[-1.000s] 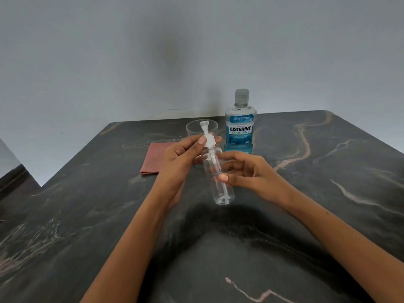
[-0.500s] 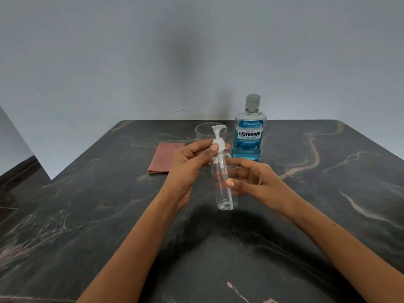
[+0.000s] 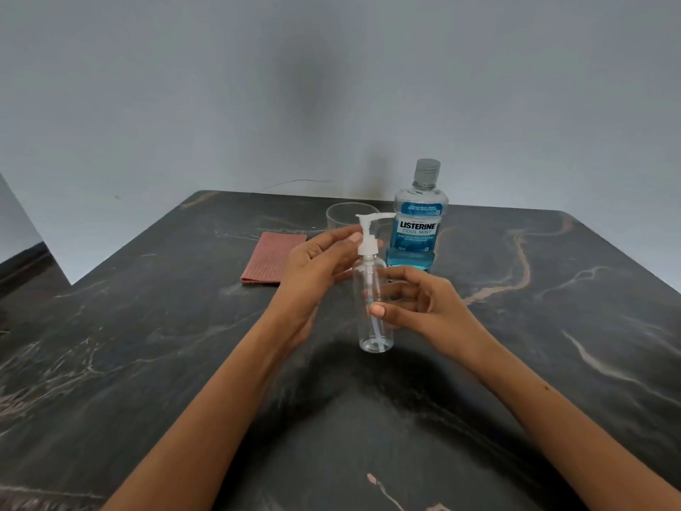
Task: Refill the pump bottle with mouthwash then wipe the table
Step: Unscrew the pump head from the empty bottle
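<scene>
Tipping is our main worry: we steady the empty pump bottle (image 3: pixel 373 304) at table (image 3: pixel 147 363) centre, right hand (image 3: pixel 420 304) closed round its body, left hand (image 3: pixel 320 267) pinching the white pump collar (image 3: pixel 367 248). If we twist hard on such a light bottle, it could slip and knock the cup (image 3: pixel 350 215) at twelve o'clock or the capped mouthwash (image 3: pixel 418 226) at one. The cloth (image 3: pixel 271 262) lies at eleven.
</scene>
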Available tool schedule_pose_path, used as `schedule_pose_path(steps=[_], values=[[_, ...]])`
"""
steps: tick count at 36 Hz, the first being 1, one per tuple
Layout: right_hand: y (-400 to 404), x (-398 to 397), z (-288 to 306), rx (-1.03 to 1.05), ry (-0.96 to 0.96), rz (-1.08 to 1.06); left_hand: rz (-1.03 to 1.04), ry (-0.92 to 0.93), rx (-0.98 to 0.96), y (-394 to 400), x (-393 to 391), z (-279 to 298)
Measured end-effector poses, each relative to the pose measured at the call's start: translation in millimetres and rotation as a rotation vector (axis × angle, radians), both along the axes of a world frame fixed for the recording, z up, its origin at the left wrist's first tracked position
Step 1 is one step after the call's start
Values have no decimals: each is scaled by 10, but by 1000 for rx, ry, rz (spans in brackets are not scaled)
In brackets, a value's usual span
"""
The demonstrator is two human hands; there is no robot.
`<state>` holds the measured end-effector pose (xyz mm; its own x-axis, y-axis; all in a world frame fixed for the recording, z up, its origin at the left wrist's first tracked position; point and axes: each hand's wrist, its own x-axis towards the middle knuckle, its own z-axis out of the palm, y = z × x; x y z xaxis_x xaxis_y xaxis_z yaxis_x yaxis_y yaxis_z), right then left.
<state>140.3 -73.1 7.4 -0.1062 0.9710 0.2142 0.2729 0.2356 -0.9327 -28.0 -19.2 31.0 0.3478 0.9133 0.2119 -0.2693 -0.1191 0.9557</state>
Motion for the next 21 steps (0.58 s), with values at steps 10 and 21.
schedule_pose_path(steps=[10, 21], values=[[-24, -13, 6, 2, 2, -14, 138, 49, 55, 15, -15, -57], [0, 18, 1, -8, 31, -2, 34, 6, 71, 6, -20, -26]])
